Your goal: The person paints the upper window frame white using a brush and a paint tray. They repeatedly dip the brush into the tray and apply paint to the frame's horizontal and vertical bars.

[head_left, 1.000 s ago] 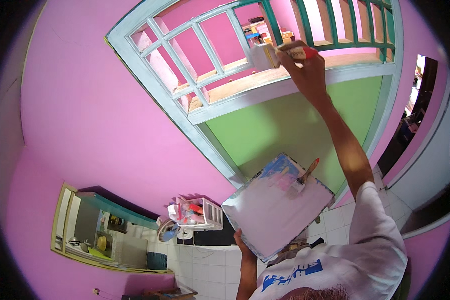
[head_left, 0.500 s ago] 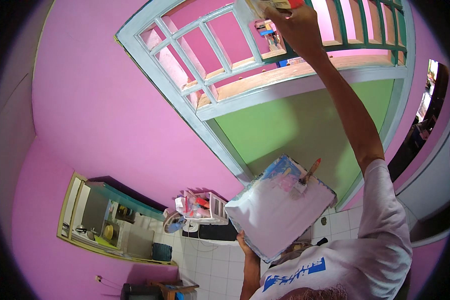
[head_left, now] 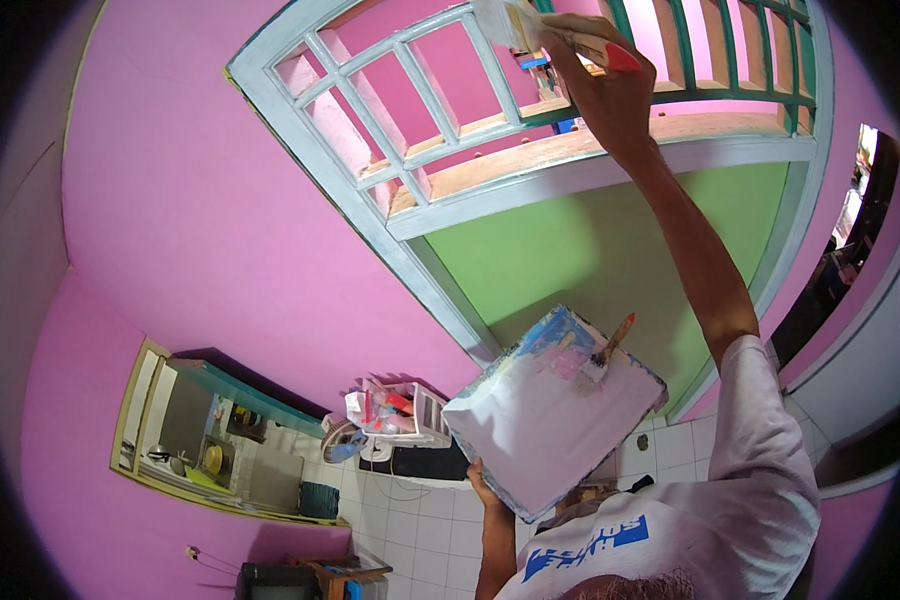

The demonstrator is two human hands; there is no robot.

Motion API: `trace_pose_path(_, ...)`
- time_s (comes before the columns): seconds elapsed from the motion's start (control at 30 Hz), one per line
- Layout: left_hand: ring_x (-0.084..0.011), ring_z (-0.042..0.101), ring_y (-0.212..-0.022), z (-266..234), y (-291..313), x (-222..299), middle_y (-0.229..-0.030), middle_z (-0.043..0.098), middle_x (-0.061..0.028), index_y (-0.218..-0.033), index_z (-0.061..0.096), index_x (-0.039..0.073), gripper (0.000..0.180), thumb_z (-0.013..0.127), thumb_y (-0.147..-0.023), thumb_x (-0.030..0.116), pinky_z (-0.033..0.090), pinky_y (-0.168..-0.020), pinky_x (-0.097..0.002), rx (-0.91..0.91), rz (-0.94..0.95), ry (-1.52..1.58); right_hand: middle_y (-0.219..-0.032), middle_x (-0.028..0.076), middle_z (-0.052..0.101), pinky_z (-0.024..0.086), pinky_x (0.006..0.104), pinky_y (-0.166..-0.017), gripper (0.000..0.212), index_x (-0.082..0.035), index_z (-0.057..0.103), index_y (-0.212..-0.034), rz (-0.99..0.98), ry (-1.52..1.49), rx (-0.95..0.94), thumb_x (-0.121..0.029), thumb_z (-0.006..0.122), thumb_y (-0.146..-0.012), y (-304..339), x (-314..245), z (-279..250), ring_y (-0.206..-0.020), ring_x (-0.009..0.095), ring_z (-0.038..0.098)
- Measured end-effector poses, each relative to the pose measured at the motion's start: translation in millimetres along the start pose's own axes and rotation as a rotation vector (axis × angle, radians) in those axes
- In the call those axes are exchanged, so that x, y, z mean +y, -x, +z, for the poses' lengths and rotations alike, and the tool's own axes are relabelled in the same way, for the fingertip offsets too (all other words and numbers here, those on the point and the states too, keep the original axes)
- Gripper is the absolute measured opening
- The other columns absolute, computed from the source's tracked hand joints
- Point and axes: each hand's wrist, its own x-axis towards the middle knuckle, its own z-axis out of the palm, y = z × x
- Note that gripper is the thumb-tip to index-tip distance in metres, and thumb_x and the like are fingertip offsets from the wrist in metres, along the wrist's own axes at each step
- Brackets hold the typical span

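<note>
The right hand (head_left: 610, 100) is up high with its fingers pinched around a paintbrush (head_left: 516, 28). The red end of the handle pokes out to the right of that hand. The wide, pale bristles point the other way, to its left. They are up by the top of a pale blue bar (head_left: 490, 70), but I cannot tell if they touch it. More bars in the wooden frame (head_left: 530, 190) are to the left of the right hand, and dark green bars (head_left: 683, 45) are to its right. A green panel (head_left: 570, 230) is below that hand.

The left hand (head_left: 481, 485) is low down, gripping the near left edge of a tray (head_left: 530, 430). The tray spreads out to the right of this hand and away from it. Whitish paint covers most of it, with blue at the far end. A smaller brush (head_left: 615, 342) with a red tip rests near that end, well apart from the left hand. A white basket (head_left: 428, 415) full of things is beyond the left hand, a bit to its left.
</note>
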Motion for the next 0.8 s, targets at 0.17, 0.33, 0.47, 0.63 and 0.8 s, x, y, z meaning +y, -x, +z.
trace_pose_path(0.17, -0.0284, 0.053, -0.110, -2.0, 0.4, -0.8, -0.118, 0.055, -0.0113, -0.131, 0.049, 0.006, 0.071, 0.056, -0.080, 0.054, 0.045, -0.090, -0.0425, 0.007, 0.003, 0.013, -0.097, 0.006, 0.072, 0.056, 0.0263, -0.080, 0.020, -0.004, 0.070, -0.106, -0.026, 0.191, -0.175, -0.010, 0.072, -0.086, 11.4, 2.1, -2.8, -0.092, 0.013, 0.068)
trace_pose_path(0.33, -0.0286, 0.053, -0.109, -10.4, -5.3, -5.2, -0.118, 0.056, -0.0115, -0.130, 0.049, 0.006, 0.071, 0.056, -0.079, 0.054, 0.044, -0.090, -0.0428, 0.030, 0.003, -0.007, -0.097, 0.006, 0.072, 0.056, 0.0259, -0.082, 0.020, -0.005, 0.069, -0.104, 0.005, 0.085, -0.033, -0.010, 0.073, -0.086, -0.5, -13.2, -4.4, -0.093, 0.014, 0.068)
trace_pose_path(0.47, -0.0288, 0.053, -0.109, -8.5, -5.2, -4.4, -0.117, 0.056, -0.0114, -0.130, 0.050, 0.006, 0.071, 0.057, -0.079, 0.054, 0.043, -0.091, -0.0427, 0.044, -0.006, -0.016, -0.102, 0.005, 0.072, 0.057, 0.0276, -0.079, 0.020, -0.008, 0.069, -0.103, -0.093, 0.102, -0.071, -0.016, 0.074, -0.086, -3.2, 2.9, 2.4, -0.093, 0.016, 0.069)
trace_pose_path(0.63, -0.0286, 0.053, -0.109, 2.9, 1.0, 2.7, -0.117, 0.055, -0.0109, -0.129, 0.050, 0.006, 0.069, 0.058, -0.079, 0.054, 0.043, -0.091, -0.0424, 0.104, 0.028, -0.049, -0.095, 0.007, 0.073, 0.059, 0.0295, -0.071, 0.017, -0.012, 0.070, -0.100, 0.043, 0.173, -0.135, -0.021, 0.074, -0.086, 5.5, -21.4, -4.5, -0.084, 0.018, 0.072)
trace_pose_path(0.8, -0.0283, 0.053, -0.108, -6.0, -7.5, -4.5, -0.115, 0.056, -0.0103, -0.126, 0.052, 0.006, 0.067, 0.058, -0.078, 0.053, 0.044, -0.090, -0.0423, 0.116, -0.028, -0.001, -0.100, 0.005, 0.072, 0.056, 0.0260, -0.082, 0.017, -0.004, 0.068, -0.105, 0.015, 0.010, -0.126, -0.012, 0.068, -0.091, -7.4, -14.5, 3.5, -0.092, 0.015, 0.069)
